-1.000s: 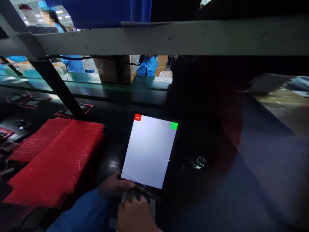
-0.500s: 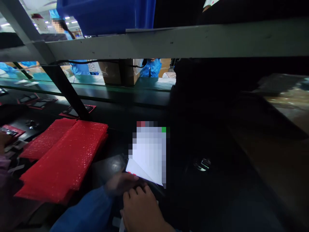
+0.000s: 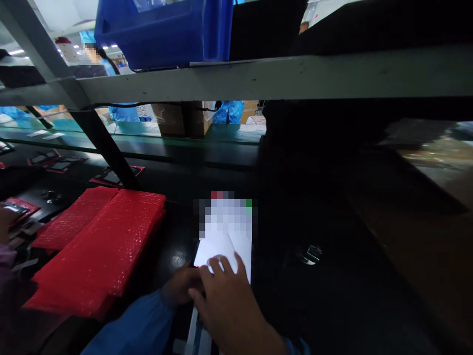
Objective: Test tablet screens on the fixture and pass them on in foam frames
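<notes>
A bright white lit screen (image 3: 242,251), its far part blurred into blocks, lies on the dark worktop in front of me. At its lower left corner my left hand (image 3: 183,285) is closed on the edge, its fingertips partly hidden behind the other hand. My right hand (image 3: 227,291) lies over the near end of the screen, fingers spread and apart, with nothing gripped. Beneath my wrists a pale strip (image 3: 194,330) extends toward me; what it belongs to is hidden.
Stacked red bubble-wrap pouches (image 3: 99,246) lie at left. A small shiny metallic piece (image 3: 312,254) is at right. A grey shelf beam (image 3: 258,81) carries a blue bin (image 3: 166,34) above. Another person's hand (image 3: 4,224) shows at far left. Cardboard boxes (image 3: 170,118) stand beyond.
My right hand has moved forward from below the screen onto its near end, and its fingers have spread. My left hand stays at the lower left corner. The view has tilted slightly.
</notes>
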`<state>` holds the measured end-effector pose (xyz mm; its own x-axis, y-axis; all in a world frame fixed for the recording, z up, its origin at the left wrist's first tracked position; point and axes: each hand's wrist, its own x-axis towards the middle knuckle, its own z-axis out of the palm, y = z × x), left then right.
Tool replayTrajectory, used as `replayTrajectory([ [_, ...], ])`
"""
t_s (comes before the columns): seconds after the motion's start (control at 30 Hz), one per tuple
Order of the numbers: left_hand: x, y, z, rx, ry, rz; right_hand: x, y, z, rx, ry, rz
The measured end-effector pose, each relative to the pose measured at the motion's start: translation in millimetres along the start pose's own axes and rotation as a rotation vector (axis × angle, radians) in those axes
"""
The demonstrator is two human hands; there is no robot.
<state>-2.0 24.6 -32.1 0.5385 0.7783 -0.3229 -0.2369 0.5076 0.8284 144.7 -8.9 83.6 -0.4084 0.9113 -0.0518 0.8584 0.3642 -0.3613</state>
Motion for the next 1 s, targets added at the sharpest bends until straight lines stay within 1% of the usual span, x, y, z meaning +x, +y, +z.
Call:
replayTrajectory([
  [0.07,2.0,3.9,8.4,-0.058,-0.018,-0.005,4.1,13.9,-6.4,-0.056,0.085,0.065],
  [0.13,4.6,7.4,17.2,-0.160,-0.042,-0.012,9.4,31.0,-10.7,-0.156,0.174,0.168],
  [0.23,6.3,11.2,25.4,-0.282,-0.072,-0.010,18.4,55.7,-11.5,-0.248,0.261,0.290],
  [0.33,4.9,12.1,25.8,-0.298,-0.086,-0.003,27.7,69.9,-6.2,-0.225,0.337,0.312],
  [0.43,3.4,10.2,23.2,-0.296,-0.095,0.005,36.6,71.9,2.9,-0.173,0.399,0.277],
  [0.57,4.1,7.3,22.1,-0.298,-0.099,0.028,47.0,69.9,18.4,-0.129,0.384,0.253],
  [0.67,6.4,6.5,22.6,-0.309,-0.106,0.044,52.5,72.1,30.1,-0.064,0.409,0.160],
  [0.73,7.9,7.0,23.0,-0.324,-0.099,0.051,53.0,73.3,34.8,0.023,0.495,0.052],
  [0.83,7.8,9.0,24.0,-0.359,-0.097,0.056,42.6,69.4,34.4,0.139,0.722,-0.088],
  [0.9,6.2,10.4,24.9,-0.383,-0.110,0.061,25.4,63.0,32.5,0.157,0.869,-0.166],
  [0.93,5.3,10.8,25.2,-0.389,-0.120,0.062,13.9,59.3,33.1,0.157,0.917,-0.200],
  [1.0,4.1,10.4,25.1,-0.390,-0.132,0.059,-12.8,52.4,41.2,0.160,0.959,-0.245],
])
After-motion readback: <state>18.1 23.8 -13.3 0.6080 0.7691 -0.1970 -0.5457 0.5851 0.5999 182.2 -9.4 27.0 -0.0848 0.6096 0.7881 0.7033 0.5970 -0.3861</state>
